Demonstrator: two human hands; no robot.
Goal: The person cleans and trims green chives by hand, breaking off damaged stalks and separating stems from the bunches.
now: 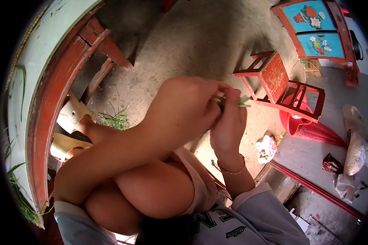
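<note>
My left hand point(188, 102) and my right hand point(228, 124) meet above my knees. Both are closed, fingers pinched together around a small bunch of green stems point(244, 101). Cut-looking stem ends poke out to the right of my right fingers, and a bit of green shows between the two hands. The rest of the bunch is hidden by my fingers. Below my left forearm, a loose pile of long green grass-like leaves point(117, 119) lies on the floor.
A white-topped table with a red wooden edge point(43, 106) curves along my left, with more green blades point(22, 200) near it. A red stool point(274, 77) lies tipped over ahead right, beside a red bucket point(290, 122). Plastic bags point(266, 149) and a painted cabinet point(315, 30) are farther right.
</note>
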